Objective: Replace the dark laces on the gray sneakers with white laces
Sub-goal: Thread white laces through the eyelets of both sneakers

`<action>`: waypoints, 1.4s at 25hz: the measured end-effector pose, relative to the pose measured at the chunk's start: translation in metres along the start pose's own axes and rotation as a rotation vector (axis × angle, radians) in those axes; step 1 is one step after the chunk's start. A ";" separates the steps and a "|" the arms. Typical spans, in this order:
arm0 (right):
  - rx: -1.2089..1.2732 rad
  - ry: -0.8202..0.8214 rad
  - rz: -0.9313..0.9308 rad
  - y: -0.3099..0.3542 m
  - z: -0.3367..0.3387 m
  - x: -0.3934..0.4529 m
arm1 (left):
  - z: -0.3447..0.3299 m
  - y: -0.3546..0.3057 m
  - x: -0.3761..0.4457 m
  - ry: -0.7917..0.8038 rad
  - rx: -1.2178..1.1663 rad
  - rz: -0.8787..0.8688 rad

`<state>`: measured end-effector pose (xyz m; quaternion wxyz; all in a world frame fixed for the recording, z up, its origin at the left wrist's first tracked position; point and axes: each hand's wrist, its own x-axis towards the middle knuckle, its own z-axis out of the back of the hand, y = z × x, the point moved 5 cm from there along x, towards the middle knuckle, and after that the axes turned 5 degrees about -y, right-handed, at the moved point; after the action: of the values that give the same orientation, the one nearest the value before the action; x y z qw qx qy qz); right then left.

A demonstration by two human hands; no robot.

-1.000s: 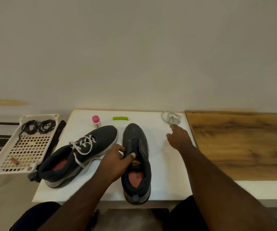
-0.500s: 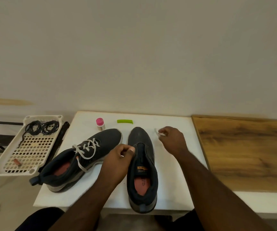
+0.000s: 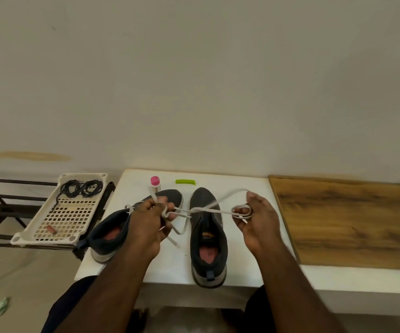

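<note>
Left hand [image 3: 149, 221]: raised above the white tabletop [image 3: 242, 186], fingers curled in a grip on one end of the long white flat lace [image 3: 206, 209]; loose tail hanging below the fist.
Right hand [image 3: 258, 221]: raised right of the unlaced gray sneaker [image 3: 207, 236], grip pinching the coiled end of the same lace, several turns wound round a finger.
Lace run: stretched between both hands, crossing itself above the toe half of the unlaced gray sneaker; not threaded through any eyelet, as far as visible.
Unlaced gray sneaker: flat on tabletop, toe toward wall, heel at near edge, pink insole showing.
Second gray sneaker [image 3: 112, 231]: left of the unlaced one, angled, partly hidden by left hand; white lacing visible at its throat.
Dark laces [image 3: 81, 188]: two black coils in far end of the cream perforated plastic tray [image 3: 50, 237], well left of the unlaced sneaker.
Pink-capped small bottle [image 3: 155, 183]: beyond second sneaker's toe.
Green plastic piece [image 3: 185, 181]: beyond the unlaced sneaker's toe.
Wooden board [image 3: 350, 224]: right of the unlaced sneaker.
</note>
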<state>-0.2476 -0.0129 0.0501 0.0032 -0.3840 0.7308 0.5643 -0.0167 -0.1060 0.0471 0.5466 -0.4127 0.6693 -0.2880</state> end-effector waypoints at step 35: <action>-1.196 0.198 0.338 -0.037 -0.032 0.047 | -0.057 0.052 0.005 0.211 1.305 -0.643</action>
<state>-0.2463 -0.0681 0.0106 -0.3690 -0.2489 0.3360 0.8301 -0.0847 -0.0888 0.0143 0.5025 -0.1494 0.2565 -0.8120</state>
